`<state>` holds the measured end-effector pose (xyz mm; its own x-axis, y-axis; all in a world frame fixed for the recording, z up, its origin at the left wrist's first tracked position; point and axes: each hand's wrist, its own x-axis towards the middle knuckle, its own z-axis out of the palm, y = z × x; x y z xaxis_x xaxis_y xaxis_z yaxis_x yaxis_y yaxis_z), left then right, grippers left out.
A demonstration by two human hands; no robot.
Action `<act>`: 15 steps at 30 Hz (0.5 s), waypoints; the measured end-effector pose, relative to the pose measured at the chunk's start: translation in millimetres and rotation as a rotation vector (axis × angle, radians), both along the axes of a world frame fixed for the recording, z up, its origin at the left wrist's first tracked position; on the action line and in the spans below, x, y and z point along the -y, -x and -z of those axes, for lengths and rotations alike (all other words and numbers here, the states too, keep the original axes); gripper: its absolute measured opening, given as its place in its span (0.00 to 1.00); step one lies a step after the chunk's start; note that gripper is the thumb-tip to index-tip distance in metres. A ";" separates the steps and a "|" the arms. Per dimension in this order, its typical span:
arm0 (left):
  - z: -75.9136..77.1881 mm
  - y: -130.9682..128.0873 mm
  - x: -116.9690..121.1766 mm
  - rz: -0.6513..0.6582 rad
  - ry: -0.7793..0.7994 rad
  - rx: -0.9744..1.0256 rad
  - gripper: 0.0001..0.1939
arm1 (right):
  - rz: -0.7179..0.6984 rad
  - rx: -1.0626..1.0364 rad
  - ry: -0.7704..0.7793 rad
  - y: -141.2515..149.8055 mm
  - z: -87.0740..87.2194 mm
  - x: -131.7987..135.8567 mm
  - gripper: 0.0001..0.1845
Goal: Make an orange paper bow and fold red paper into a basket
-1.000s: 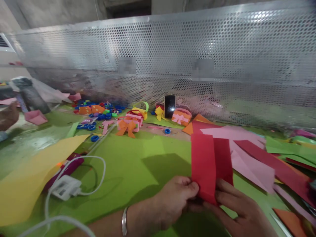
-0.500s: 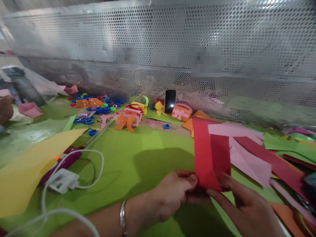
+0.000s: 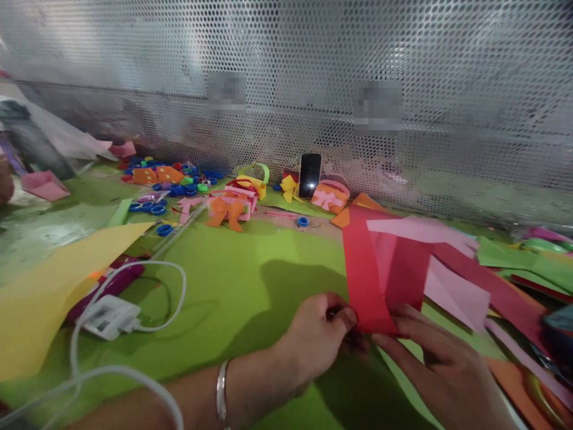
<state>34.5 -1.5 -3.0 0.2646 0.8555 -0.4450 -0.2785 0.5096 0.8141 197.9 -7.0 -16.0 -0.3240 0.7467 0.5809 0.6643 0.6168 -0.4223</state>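
Note:
My left hand (image 3: 316, 340) pinches the near end of a folded red paper strip (image 3: 367, 269) that stands up from the green sheet (image 3: 233, 286). My right hand (image 3: 443, 370) has its fingers pressed on the same near end from the right side. The red strip bends in two limbs, with pink paper (image 3: 421, 230) showing behind and between them. A metal bangle sits on my left wrist.
Loose pink, red, green and orange sheets (image 3: 505, 263) pile at right. A white charger with cable (image 3: 110, 316) and a yellow sheet (image 3: 49, 286) lie at left. Paper bows and baskets (image 3: 230, 206), blue rings (image 3: 154, 209) and a phone (image 3: 310, 175) stand by the perforated metal wall (image 3: 313, 89).
The red strip's two limbs have spread apart and tilted, showing pink between them. Both hands stay on its near end; the view has dropped slightly.

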 end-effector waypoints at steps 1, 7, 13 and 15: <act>0.2 0.1 0.4 -0.005 -0.005 0.012 0.10 | 0.023 0.005 0.012 0.1 0.1 0.5 0.13; 3.7 3.9 1.4 -0.002 -0.054 0.127 0.13 | 0.146 -0.019 -0.074 0.5 3.9 2.4 0.19; 6.9 4.8 0.1 -0.036 0.006 0.129 0.21 | -0.029 -0.051 0.056 0.5 0.4 3.6 0.07; 7.3 4.6 -0.6 -0.062 0.020 0.123 0.21 | -0.020 -0.062 0.091 -1.6 4.8 3.7 0.04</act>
<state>29.8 -0.9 -10.3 0.2652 0.8631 -0.4298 -0.4074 0.5043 0.7614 199.5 -10.7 -20.8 -0.3047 0.7908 0.5308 0.6230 0.5871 -0.5170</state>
